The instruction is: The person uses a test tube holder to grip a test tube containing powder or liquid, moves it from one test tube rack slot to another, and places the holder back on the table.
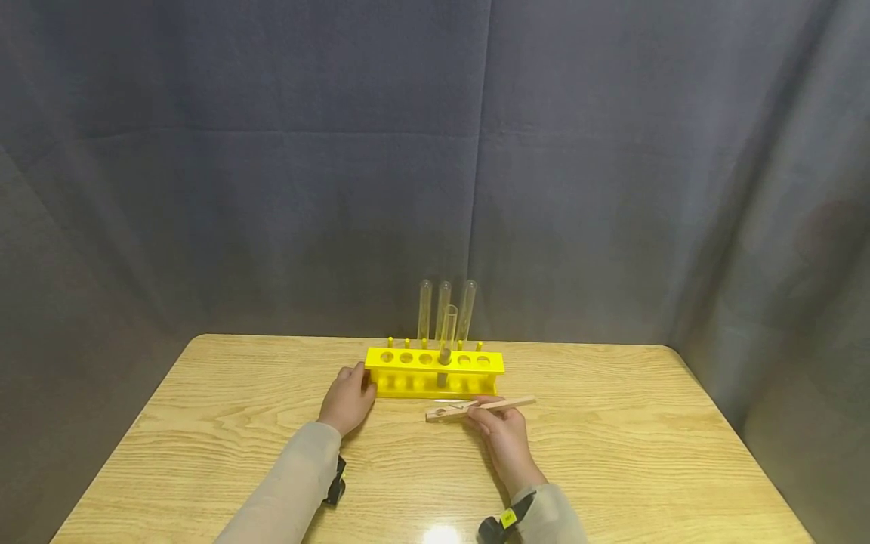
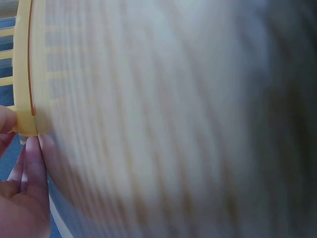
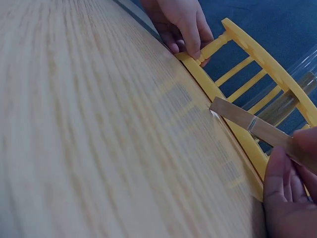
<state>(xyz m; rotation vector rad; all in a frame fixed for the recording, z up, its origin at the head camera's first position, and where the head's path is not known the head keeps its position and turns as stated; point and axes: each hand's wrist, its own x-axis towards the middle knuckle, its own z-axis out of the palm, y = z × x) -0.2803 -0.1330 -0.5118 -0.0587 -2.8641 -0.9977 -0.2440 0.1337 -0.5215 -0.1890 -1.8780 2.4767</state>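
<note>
A yellow test tube rack [image 1: 435, 361] stands near the table's back edge. My left hand [image 1: 348, 399] grips its left end near the base, thumb and fingers [image 2: 32, 158] about the end post. One upright test tube [image 1: 449, 325] with dark grey contents sits in a hole right of the middle. Behind, three clear test tubes [image 1: 425, 310] stand bottom up on the rack's pegs. In front of the rack my right hand [image 1: 504, 442] pinches a wooden test tube clamp [image 3: 237, 116] by its handle. The clamp's jaw end points left, apart from the upright tube.
The wood-grain table [image 1: 258, 400] reaches to a grey curtain [image 1: 340, 189] at the back and sides. A thin pale strip [image 1: 445, 400] shows just behind the clamp; I cannot tell what it is.
</note>
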